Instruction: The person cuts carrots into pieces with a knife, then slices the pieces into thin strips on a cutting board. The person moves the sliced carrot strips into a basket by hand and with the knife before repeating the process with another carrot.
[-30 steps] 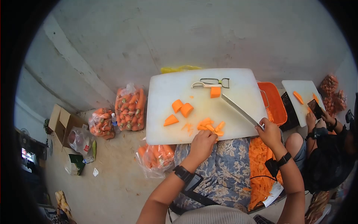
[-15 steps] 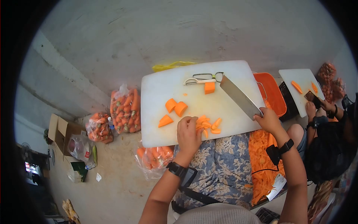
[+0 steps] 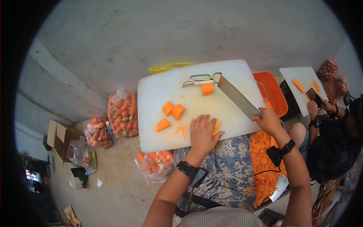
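Note:
My left hand (image 3: 204, 133) lies palm down with its fingers apart over cut carrot pieces near the front edge of a white cutting board (image 3: 151, 98). Orange slices (image 3: 216, 126) show beside and under the fingers. In my right hand (image 3: 268, 120) is the handle of a wide-bladed cleaver (image 3: 239, 97), its blade slanting up and left above the board. Carrot chunks (image 3: 178, 112) sit left of centre, and small slivers (image 3: 181, 131) lie by my left hand. One chunk (image 3: 207, 89) rests beside a white peeler (image 3: 196, 83) and a pair of glasses (image 3: 202, 77).
Bags of carrots (image 3: 123, 113) stand on the floor at left, another (image 3: 155, 162) below the board. An orange basket (image 3: 278, 99) is at right, above carrot shreds (image 3: 262, 159). A co-worker's hands (image 3: 328, 107) hold a knife at a second board (image 3: 298, 72).
My left hand has moved right and spread flat over the carrot slices, leaving slivers to its left. The cleaver is still in my right hand. The view has shifted slightly.

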Available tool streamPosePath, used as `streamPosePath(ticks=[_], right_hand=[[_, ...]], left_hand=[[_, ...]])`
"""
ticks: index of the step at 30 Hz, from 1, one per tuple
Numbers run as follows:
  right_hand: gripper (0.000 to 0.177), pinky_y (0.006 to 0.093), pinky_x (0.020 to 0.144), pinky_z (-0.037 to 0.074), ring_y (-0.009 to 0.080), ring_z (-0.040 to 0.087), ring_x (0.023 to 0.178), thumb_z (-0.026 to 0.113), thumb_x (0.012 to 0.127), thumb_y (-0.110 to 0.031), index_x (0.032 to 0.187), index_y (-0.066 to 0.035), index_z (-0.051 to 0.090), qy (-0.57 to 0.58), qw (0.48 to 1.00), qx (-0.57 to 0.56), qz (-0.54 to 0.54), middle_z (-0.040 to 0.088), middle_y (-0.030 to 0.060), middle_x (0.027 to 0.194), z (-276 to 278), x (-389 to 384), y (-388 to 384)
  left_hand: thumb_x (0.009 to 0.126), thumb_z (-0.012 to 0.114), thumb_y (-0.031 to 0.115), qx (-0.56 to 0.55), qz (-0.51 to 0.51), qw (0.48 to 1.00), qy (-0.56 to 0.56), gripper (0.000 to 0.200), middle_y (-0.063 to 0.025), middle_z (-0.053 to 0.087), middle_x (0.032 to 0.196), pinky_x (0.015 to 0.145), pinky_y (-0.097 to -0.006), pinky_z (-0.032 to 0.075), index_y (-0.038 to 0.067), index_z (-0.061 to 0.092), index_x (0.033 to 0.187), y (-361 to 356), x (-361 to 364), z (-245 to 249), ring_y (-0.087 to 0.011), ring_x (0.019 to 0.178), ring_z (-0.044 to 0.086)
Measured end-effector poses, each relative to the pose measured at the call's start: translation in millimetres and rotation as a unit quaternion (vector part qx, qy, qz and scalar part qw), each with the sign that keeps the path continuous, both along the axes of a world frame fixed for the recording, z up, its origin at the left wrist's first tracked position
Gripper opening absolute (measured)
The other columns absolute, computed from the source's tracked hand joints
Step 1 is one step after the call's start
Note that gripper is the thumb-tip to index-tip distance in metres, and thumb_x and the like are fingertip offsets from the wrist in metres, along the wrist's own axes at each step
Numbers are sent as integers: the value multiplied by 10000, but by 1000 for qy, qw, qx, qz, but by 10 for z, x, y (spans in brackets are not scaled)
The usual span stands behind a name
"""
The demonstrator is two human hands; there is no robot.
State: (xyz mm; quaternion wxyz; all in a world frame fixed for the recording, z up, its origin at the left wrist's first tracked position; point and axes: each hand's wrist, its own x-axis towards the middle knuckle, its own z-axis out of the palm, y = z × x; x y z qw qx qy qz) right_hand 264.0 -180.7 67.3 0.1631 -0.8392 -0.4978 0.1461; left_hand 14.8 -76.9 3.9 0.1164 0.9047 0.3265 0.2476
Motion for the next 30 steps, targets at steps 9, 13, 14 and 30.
streamPosePath(ticks=[9, 13, 14, 30], right_hand=[[287, 490, 726, 506, 423, 643, 812, 691, 814, -233, 883, 42, 654, 4, 1000, 3, -9, 652, 262, 825, 1, -10, 6], [283, 489, 727, 506, 428, 640, 813, 691, 814, -233, 881, 40, 653, 16, 1000, -9, -23, 650, 265, 825, 20, -7, 12], [280, 489, 727, 506, 429, 639, 815, 691, 812, -231, 879, 38, 652, 17, 1000, -4, -19, 649, 265, 824, -2, 9, 11], [263, 489, 747, 506, 426, 638, 838, 681, 819, -226, 882, 27, 647, -7, 1000, -6, -18, 656, 253, 852, 0, -65, 17]], left_hand=[[781, 691, 153, -55, -45, 995, -75, 141, -107, 588, 1077, 1041, -539, 339, 71, 642, 884, 150, -105, 2, -327, 1104, 532], [776, 688, 135, -5, -55, 996, -63, 113, -95, 592, 1109, 1054, -559, 317, 80, 652, 867, 153, -161, 44, -317, 1161, 519], [777, 693, 144, -3, -56, 997, -57, 113, -94, 591, 1127, 1061, -570, 302, 80, 658, 864, 148, -178, 58, -316, 1185, 509], [735, 797, 182, -102, 43, 990, -90, 546, -193, 549, 1111, 860, -399, 482, 4, 581, 1203, 97, -446, 53, -350, 1003, 566]])
